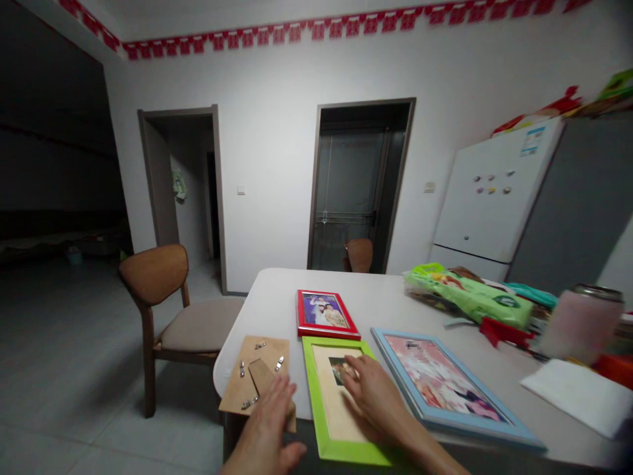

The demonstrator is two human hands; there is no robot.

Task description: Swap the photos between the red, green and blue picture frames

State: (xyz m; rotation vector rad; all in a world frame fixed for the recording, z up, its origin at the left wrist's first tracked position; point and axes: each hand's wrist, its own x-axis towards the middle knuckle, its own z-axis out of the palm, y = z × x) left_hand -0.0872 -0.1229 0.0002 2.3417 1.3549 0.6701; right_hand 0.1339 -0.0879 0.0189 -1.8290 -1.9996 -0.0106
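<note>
A light green picture frame (318,422) lies at the table's near edge, with a cream panel (341,415) inside it. On that panel is a small dark photo (338,373), partly covered by the fingers of my right hand (373,389). These fingers are loosely bent and apart, at the photo's right side; whether they press on it I cannot tell. My left hand (271,422) is open, fingers stretched, over the lower right of a brown backing board (235,389). The board has metal clips and a stand flap (260,376), and its lower right is partly hidden.
Beyond the green frame lies a red picture frame (326,330); a blue one (415,402) is to its right. A green packet (469,297), a pink jar (581,323) and white paper (578,396) occupy the table's right. A wooden chair (153,277) stands left.
</note>
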